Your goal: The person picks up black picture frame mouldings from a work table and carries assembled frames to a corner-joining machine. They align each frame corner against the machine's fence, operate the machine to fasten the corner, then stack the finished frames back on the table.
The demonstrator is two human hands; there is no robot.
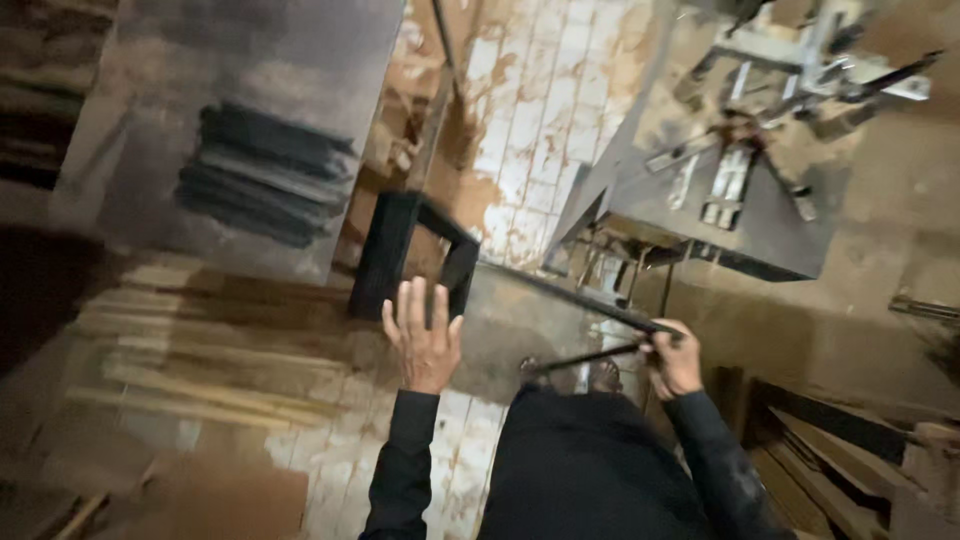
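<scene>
Steel rods (585, 330) are what your right hand (674, 358) has hold of: two thin dark bars gathered in a closed fist near their close ends, one running up and left across the floor toward the black frame, the other angling down toward your feet. You should expect them to be stiff and fairly heavy for their thickness, and gripped at one end like this the long one will likely lever against your wrist and sag or swing at the far tip. A hold nearer the middle would probably balance it better. The surface looks dark and dull, possibly oily or scaled, so judge it as somewhat slippery.

Your left hand (423, 335) is spread wide open, fingers fanned, palm down, holding nothing; it hovers just short of the black rectangular frame (412, 252), which stands on edge on the floor. You cannot tell whether the fingertips touch it. That frame looks like rigid welded bar, likely heavy, best taken by one upright side.

The floor (530, 120) under you is pale tile stained with rust-brown patches. To your left lie long pale wooden strips (200, 375). Farther left, a grey sheet-metal surface (260, 90) carries a stack of dark flat bars (265, 175). To the upper right stands a grey metal workbench (720, 215) with a clamp-like fixture on top. The picture is motion-blurred, so fine detail is uncertain.
</scene>
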